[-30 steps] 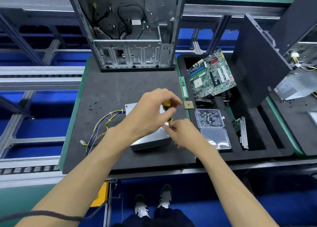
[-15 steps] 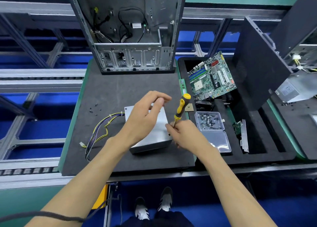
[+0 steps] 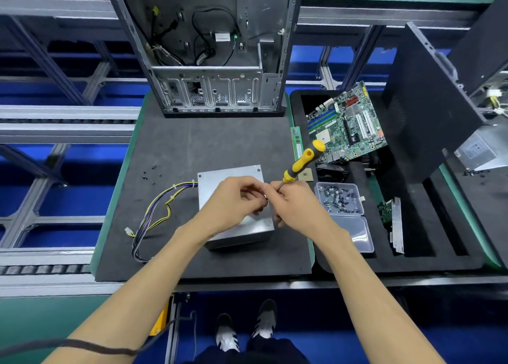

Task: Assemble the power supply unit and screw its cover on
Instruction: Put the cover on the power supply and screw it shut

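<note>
From the head camera, the right hand [image 3: 298, 208] grips the shaft of a yellow-handled screwdriver [image 3: 301, 163], its handle tilted up and away to the right. The left hand [image 3: 233, 202] hovers over the grey power supply box [image 3: 228, 176], fingers curled, fingertips meeting the right hand's; whether they pinch anything cannot be told. Just right of the right hand sits a clear screw box [image 3: 339, 198]. Wires [image 3: 162, 204] trail left of the left hand.

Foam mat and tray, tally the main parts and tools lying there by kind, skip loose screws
Power supply unit: 1
Screwdriver: 1
Motherboard: 1
Clear screw box: 1
Computer case: 1
Total: 5
</note>
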